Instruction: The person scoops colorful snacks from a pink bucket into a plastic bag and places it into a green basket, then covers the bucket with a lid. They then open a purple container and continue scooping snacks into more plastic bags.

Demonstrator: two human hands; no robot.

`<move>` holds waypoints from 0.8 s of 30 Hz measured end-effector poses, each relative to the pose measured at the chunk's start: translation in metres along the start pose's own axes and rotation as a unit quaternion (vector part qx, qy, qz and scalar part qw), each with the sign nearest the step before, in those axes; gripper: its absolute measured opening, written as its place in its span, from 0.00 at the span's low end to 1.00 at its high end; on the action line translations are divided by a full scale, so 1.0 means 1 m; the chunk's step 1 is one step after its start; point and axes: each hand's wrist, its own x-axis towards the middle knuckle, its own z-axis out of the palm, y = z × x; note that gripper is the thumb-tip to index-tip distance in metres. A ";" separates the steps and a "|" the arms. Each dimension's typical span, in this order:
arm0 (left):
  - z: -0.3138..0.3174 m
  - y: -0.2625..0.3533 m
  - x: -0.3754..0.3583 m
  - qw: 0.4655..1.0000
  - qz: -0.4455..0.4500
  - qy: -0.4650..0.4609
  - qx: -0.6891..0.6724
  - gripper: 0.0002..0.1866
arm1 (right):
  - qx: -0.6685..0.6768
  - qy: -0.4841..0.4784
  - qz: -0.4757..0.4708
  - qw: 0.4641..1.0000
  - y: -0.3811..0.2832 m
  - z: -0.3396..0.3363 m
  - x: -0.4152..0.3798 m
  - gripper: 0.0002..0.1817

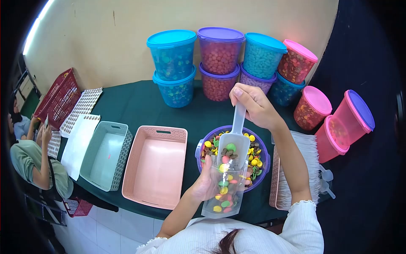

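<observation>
My right hand (256, 106) is closed around the handle of a clear plastic scoop (238, 120), tilted downward with a few coloured candies in it. The scoop's lower end is at the mouth of a clear plastic pouch (220, 209), gripped at its side by my left hand (204, 184). Green, yellow, pink and red candies (224, 190) lie inside the pouch. Just beyond it stands a purple-rimmed tub (265, 169) of yellow, green, brown and red candies, partly hidden by the scoop and pouch.
Left of the tub are a pink basket (154, 165) and a green basket (105, 156). Lidded candy tubs (220, 55) are stacked behind. At right lie a tray of empty pouches (298, 169) and spare scoops (325, 182). Another person (38, 165) is at far left, near sticker sheets (82, 108).
</observation>
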 end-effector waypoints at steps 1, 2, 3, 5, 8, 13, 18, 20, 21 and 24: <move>-0.002 0.001 -0.001 1.000 -0.001 -0.005 -0.006 0.48 | 0.000 0.001 0.000 1.000 -0.001 0.004 -0.001 0.14; -0.004 0.001 -0.002 1.000 -0.001 -0.009 -0.013 0.48 | -0.019 -0.012 -0.021 1.000 -0.003 0.013 -0.004 0.15; -0.010 -0.001 -0.002 1.000 -0.002 -0.009 -0.014 0.48 | -0.037 -0.025 -0.040 0.998 -0.004 0.023 -0.008 0.15; -0.021 -0.006 -0.002 1.000 -0.012 -0.025 0.002 0.49 | -0.097 -0.066 -0.062 0.991 -0.010 0.035 -0.014 0.15; -0.026 -0.006 -0.003 0.998 0.025 -0.059 0.006 0.48 | -0.127 -0.079 -0.070 0.986 -0.016 0.035 -0.014 0.15; -0.036 -0.009 -0.009 0.993 0.022 -0.107 0.039 0.47 | -0.138 0.029 -0.103 0.985 -0.025 0.026 -0.010 0.12; -0.037 -0.017 -0.015 0.993 0.053 -0.107 0.014 0.47 | -0.196 -0.034 -0.141 0.970 -0.016 0.053 -0.026 0.09; -0.048 -0.021 -0.025 0.992 0.047 -0.105 0.054 0.48 | -0.207 0.005 -0.165 0.964 -0.019 0.047 -0.029 0.09; -0.056 -0.022 -0.031 0.989 0.040 -0.104 0.095 0.48 | -0.209 0.037 -0.174 0.962 -0.022 0.039 -0.028 0.09; -0.072 -0.025 -0.049 0.993 0.057 -0.088 0.049 0.49 | -0.203 0.165 -0.142 0.955 -0.027 0.014 -0.026 0.10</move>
